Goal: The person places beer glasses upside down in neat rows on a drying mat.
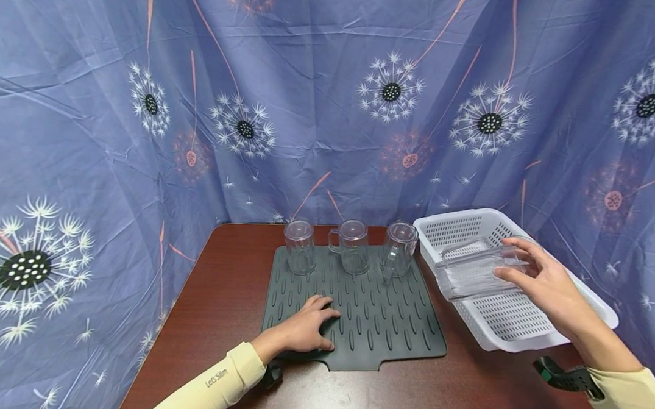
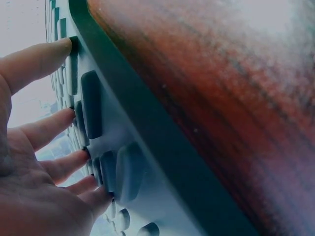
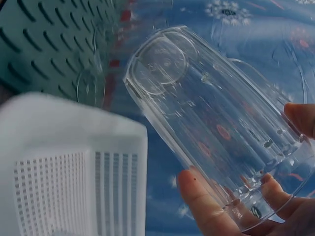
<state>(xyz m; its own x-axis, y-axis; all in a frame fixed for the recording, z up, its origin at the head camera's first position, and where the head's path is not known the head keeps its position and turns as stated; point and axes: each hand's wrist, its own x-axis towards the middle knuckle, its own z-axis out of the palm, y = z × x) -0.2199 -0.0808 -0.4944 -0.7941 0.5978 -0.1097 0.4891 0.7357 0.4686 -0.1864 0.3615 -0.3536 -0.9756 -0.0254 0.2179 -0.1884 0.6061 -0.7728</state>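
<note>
My right hand [image 1: 554, 290] grips a clear mug [image 1: 469, 276] near its rim, with the mug tilted on its side above the white basket [image 1: 524, 342]. In the right wrist view, the thumb and fingers clasp the open end of the mug [image 3: 197, 108], and its base points away. My left hand [image 1: 307, 327] rests on the dark grey drying mat [image 1: 354, 352], fingers spread. Its fingertips touch the ridged surface in the left wrist view. Along the mat's far edge stand a left mug [image 1: 300, 252], a middle mug [image 1: 354, 254] and a right mug [image 1: 398, 253], seemingly upside down.
A reddish-brown wooden table [image 1: 201, 321] lies under everything. The perforated basket stands to the right of the mat. Behind and at the sides hangs a blue curtain [image 1: 321, 106] with dandelion prints, close to the table's far edge.
</note>
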